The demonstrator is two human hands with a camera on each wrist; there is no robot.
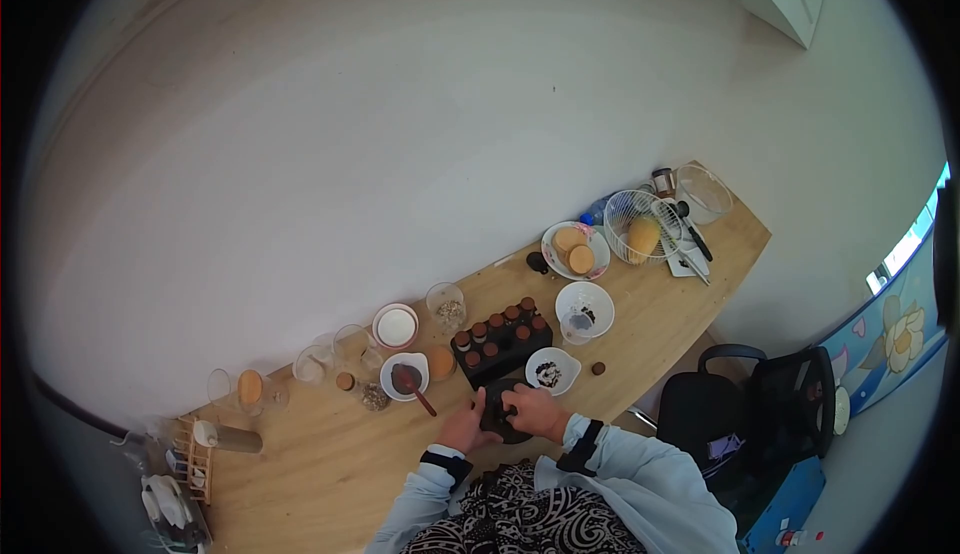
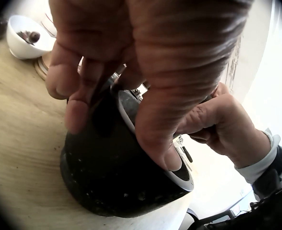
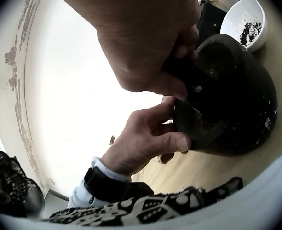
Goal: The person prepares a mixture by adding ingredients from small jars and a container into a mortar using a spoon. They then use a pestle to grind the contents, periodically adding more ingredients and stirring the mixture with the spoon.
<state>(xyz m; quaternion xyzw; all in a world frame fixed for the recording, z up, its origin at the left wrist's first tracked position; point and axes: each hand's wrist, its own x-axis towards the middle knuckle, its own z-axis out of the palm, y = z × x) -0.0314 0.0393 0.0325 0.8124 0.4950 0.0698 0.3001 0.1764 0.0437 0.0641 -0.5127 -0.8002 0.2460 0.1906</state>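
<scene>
A black mortar (image 1: 494, 416) stands at the table's near edge between the two hands. The left hand (image 1: 466, 428) holds its side; in the left wrist view the thumb (image 2: 172, 158) lies over the pale rim of the mortar (image 2: 107, 163) and the fingers are outside. From the other side, the right hand (image 1: 538, 412) grips a dark pestle (image 3: 180, 69), whose lower end is inside the mortar (image 3: 248, 103). The right wrist view shows the right hand's (image 3: 141, 45) fingers curled round it. The mortar's contents are too dark to tell.
Behind the mortar stands a black rack (image 1: 505, 349) of brown-capped bottles. White bowls (image 1: 567, 377) with dark bits are to its right, beside a small brown cap (image 1: 599, 368). A bowl with a brown spoon (image 1: 418, 388) is left. Jars, a wire basket (image 1: 622, 244) and a wooden rack (image 1: 190, 454) stand farther off.
</scene>
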